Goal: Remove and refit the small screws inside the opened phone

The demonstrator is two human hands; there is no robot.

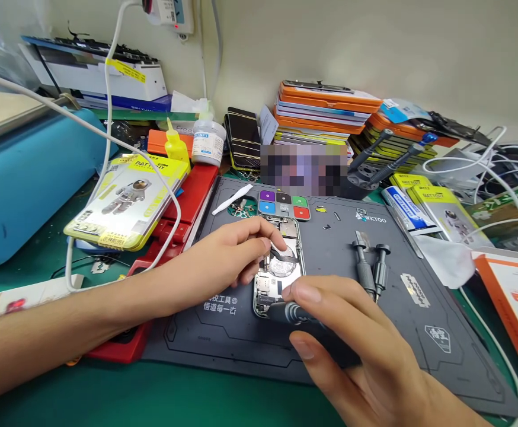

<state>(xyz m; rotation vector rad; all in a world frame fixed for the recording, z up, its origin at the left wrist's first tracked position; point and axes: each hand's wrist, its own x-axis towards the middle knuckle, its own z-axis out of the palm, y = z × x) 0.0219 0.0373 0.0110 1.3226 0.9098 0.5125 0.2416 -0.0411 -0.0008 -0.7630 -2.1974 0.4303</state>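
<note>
An opened smartphone (291,242) lies on the dark work mat, its inner parts, a round silvery disc and a black flex cable (288,258) showing. My left hand (245,249) reaches over the phone's left edge, fingers curled, with the index fingertip down at the cable. Its lower fingers rest against the phone's side. Near the phone's bottom end, my right hand (365,338) has thumb and index finger apart. A dark, blurred screwdriver (292,312) with a ringed end runs under that index finger into the hand; the grip itself is partly hidden.
Two screwdrivers (370,267) and a blade (414,289) lie on the mat (330,362). Beyond the phone are a coloured screw tray (301,212), small loose parts and a white pry tool (232,198). Battery packs (128,198) and a looping white cable (176,207) flank the left side.
</note>
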